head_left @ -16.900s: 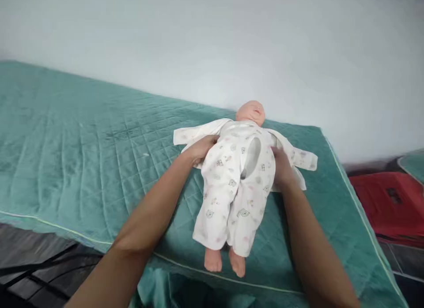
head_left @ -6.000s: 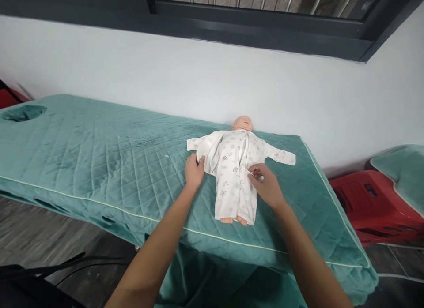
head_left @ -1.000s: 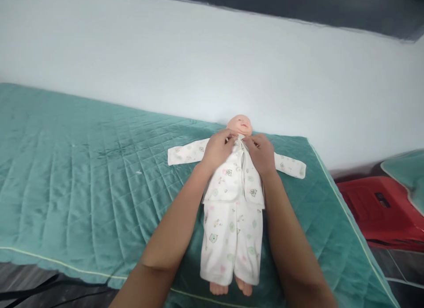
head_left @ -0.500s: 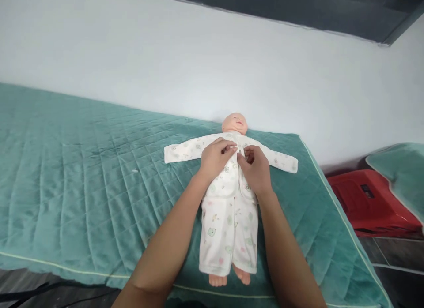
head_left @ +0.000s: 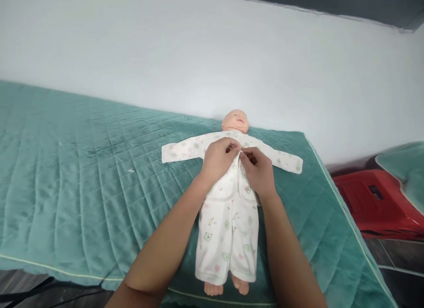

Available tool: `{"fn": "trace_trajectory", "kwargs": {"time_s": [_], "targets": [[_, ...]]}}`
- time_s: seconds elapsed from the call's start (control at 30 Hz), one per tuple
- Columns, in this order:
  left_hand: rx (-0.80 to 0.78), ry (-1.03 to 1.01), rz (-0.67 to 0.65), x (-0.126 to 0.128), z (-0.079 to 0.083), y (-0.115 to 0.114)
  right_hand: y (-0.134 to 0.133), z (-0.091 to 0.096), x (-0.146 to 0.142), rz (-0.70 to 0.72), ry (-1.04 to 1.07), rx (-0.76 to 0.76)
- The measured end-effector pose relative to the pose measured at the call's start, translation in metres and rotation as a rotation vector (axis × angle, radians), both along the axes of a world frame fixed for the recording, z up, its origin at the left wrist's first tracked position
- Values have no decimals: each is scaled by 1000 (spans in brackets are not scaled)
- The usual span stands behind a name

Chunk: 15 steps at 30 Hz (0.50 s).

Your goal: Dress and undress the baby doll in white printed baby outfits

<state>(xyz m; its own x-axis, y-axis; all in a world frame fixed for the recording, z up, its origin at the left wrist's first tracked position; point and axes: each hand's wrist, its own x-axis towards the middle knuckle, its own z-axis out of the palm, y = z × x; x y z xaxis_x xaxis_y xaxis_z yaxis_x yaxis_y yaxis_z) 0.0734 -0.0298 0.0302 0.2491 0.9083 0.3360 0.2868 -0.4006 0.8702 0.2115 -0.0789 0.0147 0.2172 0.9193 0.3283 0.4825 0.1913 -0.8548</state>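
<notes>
Fingers [head_left: 232, 143] of the left hand [head_left: 217, 161] and right hand [head_left: 261, 173] pinch the printed shirt [head_left: 222, 188] at its front opening. Inside shirt and matching trousers [head_left: 212, 250] lies the doll [head_left: 235, 120], head and feet showing, face-up on the green bed [head_left: 99, 189], near the wall [head_left: 159, 56].

The pink plastic baby doll [head_left: 233, 121] lies on its back on the green quilted bed cover [head_left: 99, 189] — head toward the white wall [head_left: 185, 56] behind, feet near the front edge — with a red plastic stool [head_left: 367, 204] to the right.
</notes>
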Motion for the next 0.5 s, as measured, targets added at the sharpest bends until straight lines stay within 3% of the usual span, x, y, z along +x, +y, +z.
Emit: {"fn": "trace_trajectory", "kwargs": {"time_s": [0.27, 0.5], "targets": [[-67, -89, -17, -4, -4, 3, 11, -9, 14, 110, 396, -73], [-60, -88, -49, -5, -5, 3, 12, -5, 10, 58, 482, -77]]}}
